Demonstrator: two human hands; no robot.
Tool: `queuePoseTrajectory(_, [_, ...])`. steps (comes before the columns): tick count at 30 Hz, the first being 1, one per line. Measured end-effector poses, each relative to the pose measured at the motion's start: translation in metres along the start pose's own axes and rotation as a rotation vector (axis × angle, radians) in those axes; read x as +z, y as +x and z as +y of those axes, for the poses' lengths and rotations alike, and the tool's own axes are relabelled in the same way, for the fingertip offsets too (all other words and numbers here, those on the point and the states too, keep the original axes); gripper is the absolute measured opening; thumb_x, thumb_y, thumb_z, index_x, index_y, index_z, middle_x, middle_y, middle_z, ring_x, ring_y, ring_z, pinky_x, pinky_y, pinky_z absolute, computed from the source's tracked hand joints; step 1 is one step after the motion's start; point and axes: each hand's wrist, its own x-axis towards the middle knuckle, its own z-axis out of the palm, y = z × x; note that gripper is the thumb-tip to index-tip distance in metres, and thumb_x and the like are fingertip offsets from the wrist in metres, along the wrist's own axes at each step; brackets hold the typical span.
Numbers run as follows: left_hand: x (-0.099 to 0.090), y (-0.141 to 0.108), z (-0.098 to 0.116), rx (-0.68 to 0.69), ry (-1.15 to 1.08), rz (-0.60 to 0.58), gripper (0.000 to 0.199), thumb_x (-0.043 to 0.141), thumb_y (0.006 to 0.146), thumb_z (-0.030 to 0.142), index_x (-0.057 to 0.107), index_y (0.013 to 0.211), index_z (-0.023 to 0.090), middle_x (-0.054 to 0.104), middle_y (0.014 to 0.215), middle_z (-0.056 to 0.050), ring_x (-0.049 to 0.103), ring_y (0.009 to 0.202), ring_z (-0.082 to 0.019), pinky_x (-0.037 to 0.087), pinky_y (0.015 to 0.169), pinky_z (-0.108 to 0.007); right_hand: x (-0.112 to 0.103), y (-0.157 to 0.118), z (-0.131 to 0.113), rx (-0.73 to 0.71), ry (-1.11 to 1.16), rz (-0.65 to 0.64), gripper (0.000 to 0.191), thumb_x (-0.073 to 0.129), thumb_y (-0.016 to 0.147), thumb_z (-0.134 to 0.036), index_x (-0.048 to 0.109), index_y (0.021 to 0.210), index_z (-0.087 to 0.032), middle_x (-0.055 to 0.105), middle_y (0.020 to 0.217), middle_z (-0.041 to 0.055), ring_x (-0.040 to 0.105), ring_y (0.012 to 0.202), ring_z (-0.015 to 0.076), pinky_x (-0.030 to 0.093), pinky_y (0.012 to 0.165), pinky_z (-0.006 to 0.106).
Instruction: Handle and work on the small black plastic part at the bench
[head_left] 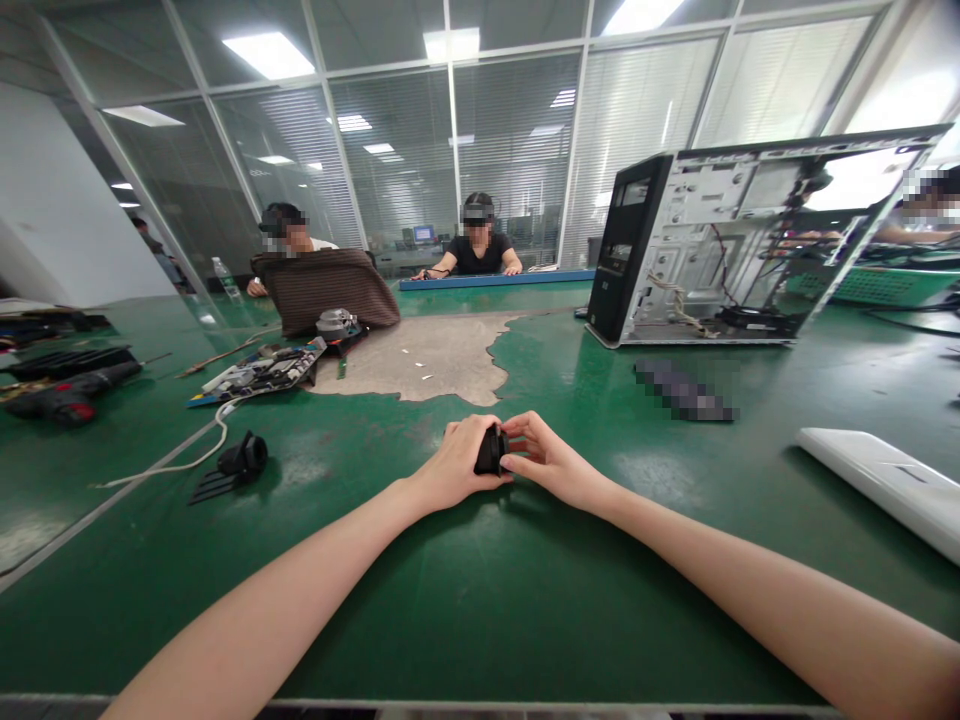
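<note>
1. At left of the frame, a black plastic piece (244, 458) lies on the bench (480, 620), not held.
2. In the centre, the left hand (450, 462) is clamped on a small black part (489, 452); the work on it seems unfinished, but I cannot tell how much is left.
3. The right hand (547, 458) grips its other side; fingers hide its shape.
4. At upper right, the computer case (616, 290) stands already open.
5. At the right edge, a white object (885, 475) is cut off.

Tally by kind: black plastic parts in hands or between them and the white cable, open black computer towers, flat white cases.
Black parts: 2 (held part, slatted part)
Open black computer tower: 1
Flat white case: 1
Total: 4
</note>
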Motion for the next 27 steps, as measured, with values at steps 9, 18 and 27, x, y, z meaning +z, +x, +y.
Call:
queuePoseTrajectory(9, [-0.0004,-0.0006,-0.0023,0.014,0.009,-0.008,0.052,0.063,0.068,0.03,0.034,0.11,0.02,0.048,0.106,-0.006,0.046,0.099,-0.022,0.031,0.086,-0.036,-0.0024,-0.0017,0.0027,0.031,0.105,-0.104,0.036,0.065,0.069,-0.022,0.037,0.092,-0.022,0.053,0.096,0.0013,0.055,0.096,0.0149,0.044,0.085,0.036])
queuePoseTrajectory(18, [0.0004,0.0002,-0.0007,0.0,-0.001,0.001,0.053,0.063,0.067,0.036,0.035,0.109,0.021,0.049,0.103,-0.005,0.047,0.095,-0.022,0.032,0.084,-0.037,0.0007,-0.0001,-0.0009,0.003,0.01,0.009,0.022,0.057,0.076,-0.028,0.042,0.091,-0.021,0.05,0.098,0.0023,0.055,0.092,0.0148,0.048,0.077,0.031])
queuePoseTrajectory(27, [-0.0022,-0.0005,0.0008,-0.008,-0.017,-0.007,0.052,0.063,0.067,0.033,0.036,0.11,0.021,0.049,0.105,-0.006,0.047,0.097,-0.023,0.032,0.086,-0.038,-0.0034,-0.0001,0.0035,0.033,0.091,-0.082,0.033,0.064,0.07,-0.025,0.039,0.091,-0.021,0.053,0.097,0.0017,0.055,0.094,0.0145,0.047,0.082,0.035])
